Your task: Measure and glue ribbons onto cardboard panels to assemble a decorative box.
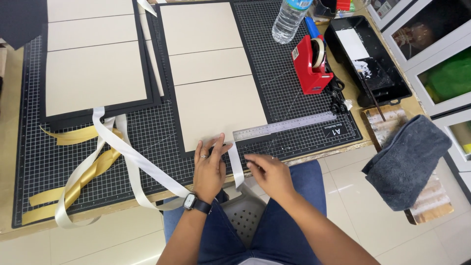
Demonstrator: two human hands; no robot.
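White ribbon (236, 164): strip between both hands. Left hand (210, 167), grip flat, pressing it at 9 o'clock; right hand (269, 172), grip pinching it at 3 o'clock.

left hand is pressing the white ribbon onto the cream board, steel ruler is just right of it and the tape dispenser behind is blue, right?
Not quite: the tape dispenser is red, as the head view shows. The rest holds: the left hand presses the white ribbon at the cream board, and the steel ruler lies just right of it.
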